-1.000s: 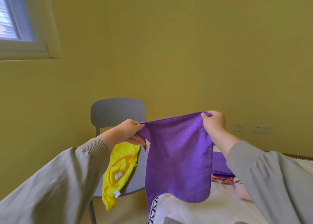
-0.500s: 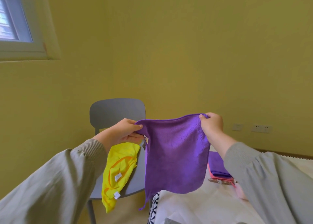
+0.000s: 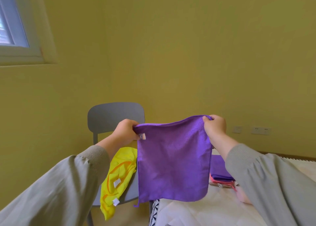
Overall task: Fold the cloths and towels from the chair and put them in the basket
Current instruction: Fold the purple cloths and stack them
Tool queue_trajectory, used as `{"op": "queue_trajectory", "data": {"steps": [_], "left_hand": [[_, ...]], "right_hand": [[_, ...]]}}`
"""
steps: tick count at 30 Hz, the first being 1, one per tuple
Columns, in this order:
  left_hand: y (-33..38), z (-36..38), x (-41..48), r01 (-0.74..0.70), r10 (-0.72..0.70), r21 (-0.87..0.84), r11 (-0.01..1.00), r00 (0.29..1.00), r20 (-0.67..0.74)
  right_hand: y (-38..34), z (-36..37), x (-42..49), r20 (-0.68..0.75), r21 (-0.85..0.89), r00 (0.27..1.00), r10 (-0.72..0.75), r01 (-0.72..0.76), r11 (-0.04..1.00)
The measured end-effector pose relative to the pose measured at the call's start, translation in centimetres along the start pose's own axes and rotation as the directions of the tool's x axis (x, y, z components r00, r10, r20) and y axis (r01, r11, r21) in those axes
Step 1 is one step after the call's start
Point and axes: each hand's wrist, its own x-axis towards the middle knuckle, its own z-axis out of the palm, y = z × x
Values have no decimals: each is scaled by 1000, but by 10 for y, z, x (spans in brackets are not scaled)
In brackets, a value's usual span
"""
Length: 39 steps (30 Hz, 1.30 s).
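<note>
— So what's going on with the purple cloth [image 3: 172,161] right now? Who's holding what?

— Both hands are on it, lol. The left hand [image 3: 125,131] is gripping the top left corner with its fingers curled round the hem. The right hand [image 3: 214,125] is pinching the top right corner the same way. So the cloth is hanging flat in the air between the two grips, top edge sagging a bit in the middle. A little label [image 3: 142,136] is sticking out right under the left grip. The bottom edge is dangling in front of the near end of a white-covered surface [image 3: 196,213]. Can't tell if it's touching.

— And the rest of the laundry?

— Down below the left grip, a yellow cloth [image 3: 118,174] is lying on the seat of the grey chair [image 3: 116,116], with one end drooping off the front edge. The chair's backrest is showing just behind the left hand.

Below the right grip, a folded purple cloth [image 3: 218,167] is sitting on top of a folded pink cloth [image 3: 222,183]. Both are peeking out between the hanging cloth and the right sleeve [image 3: 266,183]. What they're resting in, I honestly can't tell, the sleeve is covering it.

Out past the right grip some wall sockets [image 3: 259,130] are showing on the yellow wall. A window [image 3: 13,26] is sitting way up and off to the side of the left grip.
</note>
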Motion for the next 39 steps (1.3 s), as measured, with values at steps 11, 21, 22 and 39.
{"op": "queue_trajectory", "data": {"steps": [11,21,22,39], "left_hand": [[20,4,-2,228,-152,-690,687,974,171],[17,45,27,275,-211,-504,819,960,181],[14,56,34,233,-200,-428,873,972,121],[-78,256,127,425,-411,-187,886,905,108]], "right_hand": [[5,-22,11,49,-123,992,-116,121,985],[41,-30,46,157,-204,980,121,-87,975],[48,-26,50,167,-220,977,131,-92,971],[231,86,129,151,-460,964,219,-128,879]]}}
